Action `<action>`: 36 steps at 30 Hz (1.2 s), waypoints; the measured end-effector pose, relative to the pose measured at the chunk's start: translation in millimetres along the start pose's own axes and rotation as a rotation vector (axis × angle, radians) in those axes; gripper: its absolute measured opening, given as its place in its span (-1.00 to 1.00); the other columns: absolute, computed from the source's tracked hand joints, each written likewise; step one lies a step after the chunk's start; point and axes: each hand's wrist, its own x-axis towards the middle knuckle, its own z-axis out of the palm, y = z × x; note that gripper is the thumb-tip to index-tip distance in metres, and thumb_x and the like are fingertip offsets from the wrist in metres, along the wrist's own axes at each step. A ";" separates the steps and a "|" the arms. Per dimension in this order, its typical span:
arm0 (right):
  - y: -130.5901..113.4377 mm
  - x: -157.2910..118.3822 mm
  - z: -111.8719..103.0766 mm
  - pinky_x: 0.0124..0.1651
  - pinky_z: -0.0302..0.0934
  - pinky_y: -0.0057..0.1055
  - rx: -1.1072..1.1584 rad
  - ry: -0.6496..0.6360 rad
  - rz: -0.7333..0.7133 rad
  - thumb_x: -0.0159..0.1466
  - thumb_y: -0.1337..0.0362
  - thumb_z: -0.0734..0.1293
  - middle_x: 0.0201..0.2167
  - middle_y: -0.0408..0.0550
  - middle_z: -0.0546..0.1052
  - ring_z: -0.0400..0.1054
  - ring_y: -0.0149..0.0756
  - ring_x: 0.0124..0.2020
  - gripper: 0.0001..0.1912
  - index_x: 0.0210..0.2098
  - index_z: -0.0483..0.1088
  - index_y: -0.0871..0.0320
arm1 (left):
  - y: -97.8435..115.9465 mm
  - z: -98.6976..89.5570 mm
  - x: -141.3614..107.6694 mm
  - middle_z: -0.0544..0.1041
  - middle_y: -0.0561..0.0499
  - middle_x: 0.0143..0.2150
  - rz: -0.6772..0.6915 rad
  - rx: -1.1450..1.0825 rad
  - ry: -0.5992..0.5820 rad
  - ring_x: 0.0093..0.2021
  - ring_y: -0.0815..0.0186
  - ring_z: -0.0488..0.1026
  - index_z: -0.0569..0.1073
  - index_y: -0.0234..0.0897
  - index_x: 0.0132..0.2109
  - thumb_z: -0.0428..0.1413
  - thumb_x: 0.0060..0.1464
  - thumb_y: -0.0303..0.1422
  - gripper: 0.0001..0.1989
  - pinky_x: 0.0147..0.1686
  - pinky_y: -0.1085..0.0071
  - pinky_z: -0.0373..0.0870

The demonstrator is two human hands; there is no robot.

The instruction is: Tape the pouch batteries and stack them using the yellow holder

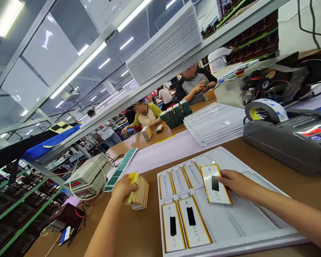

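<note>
1. Left hand (124, 189): clenched around a yellow block (132, 187) of undetermined type. The block touches the left side of a stack of flat pouch battery cells (140, 192) standing on edge on the brown workbench (147, 232).
2. Right hand (238, 184): fingers (223, 177) rest on the right edge of a gold-edged pouch cell (215, 184) with a black strip. The cell lies tilted in the white plastic tray (256, 242), at the right of the far row. Whether the hand grips it cannot be determined.
3. Tray contents: the near row holds two cells (184, 225) with black strips. The far row holds three cells (179, 180) without strips, just left of the held cell.
4. Right of the tray: a grey tape dispenser (280, 142) with a tape roll (266, 110).
5. Left of the stack: a green-faced strip (120, 169) and grey bench instruments (89, 175) with red displays.
6. Far: stacked white trays (214, 123) on the bench. Two seated co-workers (146, 116) (195, 84) work beyond them at the far bench.
</note>
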 end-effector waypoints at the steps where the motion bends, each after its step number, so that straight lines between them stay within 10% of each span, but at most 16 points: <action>1: 0.2 0.3 -0.1 -0.42 0.15 -0.45 0.008 -0.005 0.003 0.14 0.17 0.14 -0.46 -0.04 0.49 0.33 -0.27 -0.39 -0.77 -0.49 0.31 0.16 | 0.8 -0.1 0.1 0.43 -0.23 -0.06 0.000 0.005 -0.005 -0.14 0.02 0.38 0.17 -0.25 0.14 0.22 -0.44 -0.19 -0.12 -0.26 0.29 0.21; 13: 20.0 12.7 5.5 -0.47 0.10 -0.45 0.019 0.005 0.003 0.15 0.14 0.13 -0.46 -0.05 0.48 0.32 -0.27 -0.42 -0.75 -0.49 0.30 0.16 | 18.1 -28.1 -15.6 0.47 -0.30 -0.17 -0.067 0.021 0.090 -0.17 -0.14 0.36 0.40 -0.28 -0.11 0.24 -0.44 -0.22 -0.39 -0.27 0.12 0.19; 17: 22.8 13.5 6.9 -0.50 0.06 -0.46 -0.012 0.011 -0.015 0.10 0.09 0.18 -0.52 -0.07 0.43 0.27 -0.29 -0.46 -0.73 -0.58 0.23 0.15 | 27.6 -21.3 -41.1 0.50 -0.18 -0.28 -0.016 -0.415 0.192 -0.25 -0.02 0.40 0.35 -0.24 -0.06 0.24 -0.39 -0.17 -0.36 -0.28 0.16 0.22; 21: 19.3 10.2 9.3 -0.62 -0.10 -0.48 -0.007 0.025 -0.008 0.00 0.01 0.23 -0.64 -0.12 0.30 0.12 -0.39 -0.61 -0.67 -0.64 0.16 0.13 | 55.5 38.0 -72.8 0.50 -0.03 -0.38 0.198 -1.447 -0.269 -0.43 0.22 0.42 0.32 -0.19 -0.08 0.26 -0.34 -0.30 -0.43 -0.36 0.27 0.29; 26: 1.6 -1.3 7.9 -0.63 -0.25 -0.49 0.074 -0.055 0.075 -0.11 -0.12 0.26 -0.70 -0.23 0.12 -0.08 -0.49 -0.67 -0.58 -0.59 0.18 0.13 | 81.8 112.1 -83.6 0.48 -0.07 -0.46 -0.052 -1.968 -0.712 -0.44 0.27 0.43 0.42 -0.37 -0.35 0.12 -0.11 -0.26 -0.77 -0.29 0.30 0.32; 36: -99.9 23.1 69.3 -0.62 -0.23 -0.53 -0.012 -0.235 -0.190 0.08 0.06 0.18 -0.71 -0.31 0.06 -0.13 -0.54 -0.69 -0.72 -0.48 0.19 0.18 | 76.1 121.1 -84.1 0.52 -0.16 -0.26 0.084 -2.304 -0.931 -0.15 0.10 0.42 0.45 -0.40 -0.18 -0.01 -0.02 -0.25 -0.66 -0.10 0.16 0.24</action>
